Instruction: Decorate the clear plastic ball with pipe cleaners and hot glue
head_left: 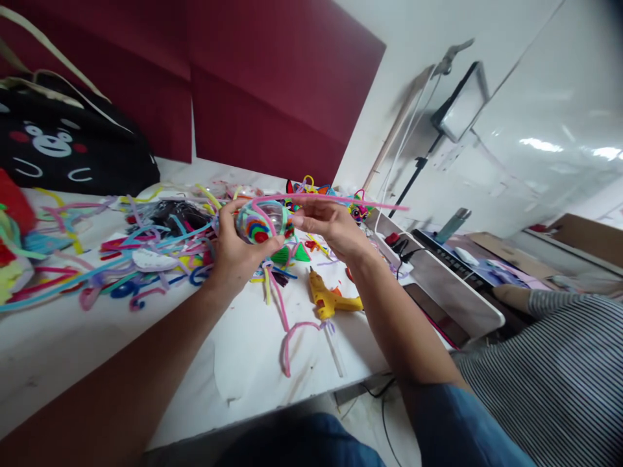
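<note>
Above the table my left hand (233,250) grips a clear round plastic container (265,217) by its left side, thumb across the front. Coloured pipe cleaners wrap the container, with a red, green and blue coil on its face. A long pink pipe cleaner (374,203) loops over the container, and its free end sticks out to the right past my right hand (326,224). That hand's thumb and fingers are closed at the container's right edge, along the pink pipe cleaner; the exact pinch point is partly hidden. Under my hands lies a yellow glue gun (328,298) with a clear glue stick.
Loose pipe cleaners (121,279) are heaped on the left of the white table (195,363). A black bag (63,143) stands behind them. Finished colourful figures (311,187) sit at the back. To the right are a phone (435,314), a white divider (452,285) and a person's striped sleeve (559,350).
</note>
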A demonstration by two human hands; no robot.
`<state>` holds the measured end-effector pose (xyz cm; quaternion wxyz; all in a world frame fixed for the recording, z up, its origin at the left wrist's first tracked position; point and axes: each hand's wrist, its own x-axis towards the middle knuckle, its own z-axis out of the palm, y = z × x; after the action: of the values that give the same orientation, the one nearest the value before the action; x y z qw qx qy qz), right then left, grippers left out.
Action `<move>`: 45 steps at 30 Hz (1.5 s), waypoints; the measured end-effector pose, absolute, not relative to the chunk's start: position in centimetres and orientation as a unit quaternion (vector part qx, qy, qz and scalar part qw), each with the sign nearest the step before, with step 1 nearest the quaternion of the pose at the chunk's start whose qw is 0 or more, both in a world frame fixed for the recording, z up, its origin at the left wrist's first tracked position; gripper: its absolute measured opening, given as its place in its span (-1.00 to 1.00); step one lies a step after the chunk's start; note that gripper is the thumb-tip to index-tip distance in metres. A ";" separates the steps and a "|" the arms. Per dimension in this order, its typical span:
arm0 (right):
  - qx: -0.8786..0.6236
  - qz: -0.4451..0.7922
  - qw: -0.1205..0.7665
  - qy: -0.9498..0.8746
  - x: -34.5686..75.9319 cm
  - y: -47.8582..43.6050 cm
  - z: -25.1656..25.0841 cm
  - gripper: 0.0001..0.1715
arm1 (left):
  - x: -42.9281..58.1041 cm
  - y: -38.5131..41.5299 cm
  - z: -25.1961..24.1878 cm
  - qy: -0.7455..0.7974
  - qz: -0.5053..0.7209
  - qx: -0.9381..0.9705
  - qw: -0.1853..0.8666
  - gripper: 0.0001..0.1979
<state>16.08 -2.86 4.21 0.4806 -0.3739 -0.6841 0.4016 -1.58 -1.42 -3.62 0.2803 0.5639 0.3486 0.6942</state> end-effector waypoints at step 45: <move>-0.427 0.377 0.497 -0.654 17.2 -4.7 4.5 -0.72 | 0.1 -3.9 -4.5 0.410 0.615 0.613 0.278 -0.26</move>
<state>17.16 -4.73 4.51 0.4972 -0.4269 -0.6544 0.3772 0.09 -3.86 -4.48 0.2780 0.6132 0.4104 0.6150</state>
